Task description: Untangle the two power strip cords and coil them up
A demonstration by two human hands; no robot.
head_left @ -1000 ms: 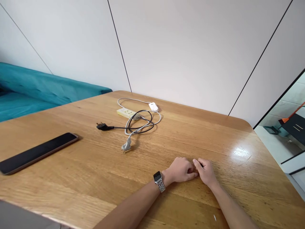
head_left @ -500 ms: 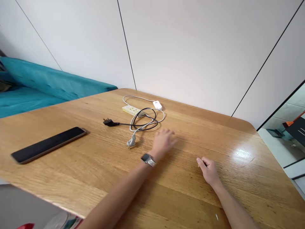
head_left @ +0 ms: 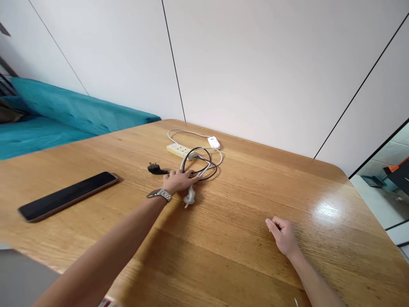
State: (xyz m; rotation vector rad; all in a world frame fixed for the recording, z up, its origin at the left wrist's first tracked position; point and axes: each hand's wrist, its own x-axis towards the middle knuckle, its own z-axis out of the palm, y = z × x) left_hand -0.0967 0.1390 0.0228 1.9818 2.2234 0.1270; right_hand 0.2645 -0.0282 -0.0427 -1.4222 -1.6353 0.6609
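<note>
My left hand (head_left: 179,181), wearing a metal-band watch (head_left: 159,194), is closed around a black and a white cable (head_left: 221,158) near their plugs. The black plug (head_left: 156,168) lies left of the fingers with its pins up. A white plug (head_left: 189,197) sits just below the thumb. Beyond the hand, the cables loop beside a cream power strip (head_left: 177,149), which has a plug in its near end. A small white block (head_left: 214,143) is at the far end of the white cord. My right hand (head_left: 283,234) rests on the table as a loose fist, apart from everything, with nothing visible in it.
A flat black slab-like device (head_left: 68,196) lies on the wooden table (head_left: 243,204) at the left. A white panelled wall (head_left: 255,76) stands along the table's far edge. Behind the left edge is a teal sofa (head_left: 79,111).
My left hand has moved left from bare wood onto the cables and closed on them. Both loose plugs have shifted slightly right. My right hand has stayed in place.
</note>
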